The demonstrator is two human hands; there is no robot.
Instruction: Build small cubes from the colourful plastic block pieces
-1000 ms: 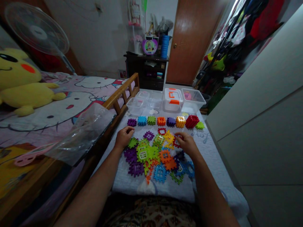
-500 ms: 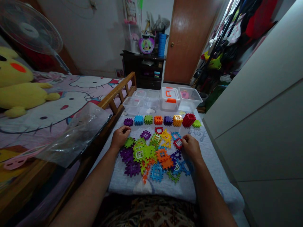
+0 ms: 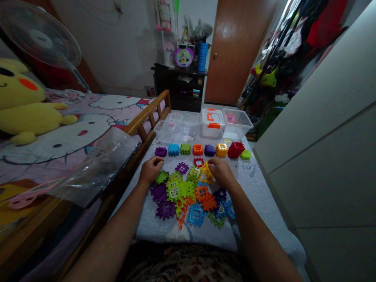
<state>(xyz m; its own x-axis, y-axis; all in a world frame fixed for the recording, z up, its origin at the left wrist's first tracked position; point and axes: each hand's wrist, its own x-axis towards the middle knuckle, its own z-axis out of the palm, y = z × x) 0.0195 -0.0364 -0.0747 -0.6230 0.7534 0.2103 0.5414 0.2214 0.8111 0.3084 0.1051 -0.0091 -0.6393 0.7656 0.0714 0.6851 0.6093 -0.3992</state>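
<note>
A heap of flat, toothed plastic tiles (image 3: 188, 196) in purple, green, orange, blue and yellow lies on a pale cloth (image 3: 255, 184). Behind it stands a row of assembled cubes (image 3: 197, 149), ending in a red cube (image 3: 235, 149) and a loose green tile (image 3: 246, 155). My left hand (image 3: 150, 170) rests curled at the heap's left edge, fingers pinched together beside a green tile; whether they hold anything is hidden. My right hand (image 3: 219, 171) lies over the yellow tiles (image 3: 207, 170) at the heap's far side, fingers bent down onto them. A red open tile (image 3: 199, 161) lies just ahead.
Clear plastic boxes (image 3: 237, 122), one with an orange latch (image 3: 213, 125), stand at the cloth's far end. A wooden bed rail (image 3: 147, 117) and a crumpled clear bag (image 3: 102, 164) border the left. A white cabinet wall (image 3: 323, 129) rises on the right. A yellow plush (image 3: 26, 105) lies on the bed.
My right hand has moved left and forward, from the red tile at the heap's right side onto the yellow tiles. My left hand has stayed put.
</note>
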